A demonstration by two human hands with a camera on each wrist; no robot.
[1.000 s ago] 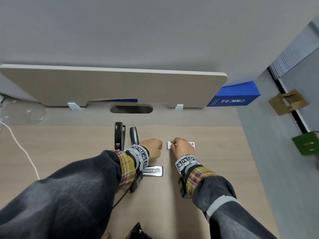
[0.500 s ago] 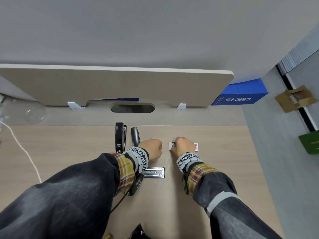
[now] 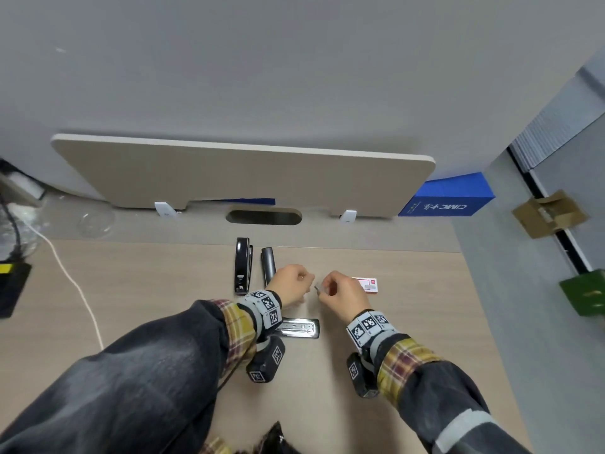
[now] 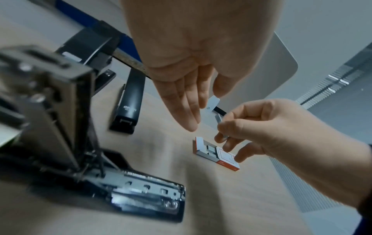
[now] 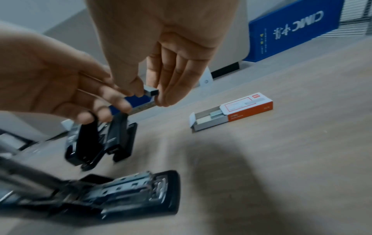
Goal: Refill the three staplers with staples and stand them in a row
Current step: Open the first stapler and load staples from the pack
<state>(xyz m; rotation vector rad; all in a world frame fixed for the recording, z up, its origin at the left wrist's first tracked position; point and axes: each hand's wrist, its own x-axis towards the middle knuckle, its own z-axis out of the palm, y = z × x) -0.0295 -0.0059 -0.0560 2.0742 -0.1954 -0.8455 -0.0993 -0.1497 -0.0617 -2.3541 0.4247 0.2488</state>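
My right hand pinches a short grey staple strip between thumb and fingers, a little above the desk. My left hand hovers just left of it, fingers relaxed, holding nothing. The red-and-white staple box lies slid open on the desk to the right of my right hand, with strips showing inside. An opened black stapler lies flat under my left wrist, its metal channel exposed. Two closed black staplers lie side by side behind my left hand.
A beige divider panel stands along the back of the desk, with a cable slot in front of it. A blue box sits at the back right. A white cable and a black device lie at the left.
My right hand has come off the staple box with a staple strip and moved nearer and left. The box now lies uncovered. My left hand has barely moved.
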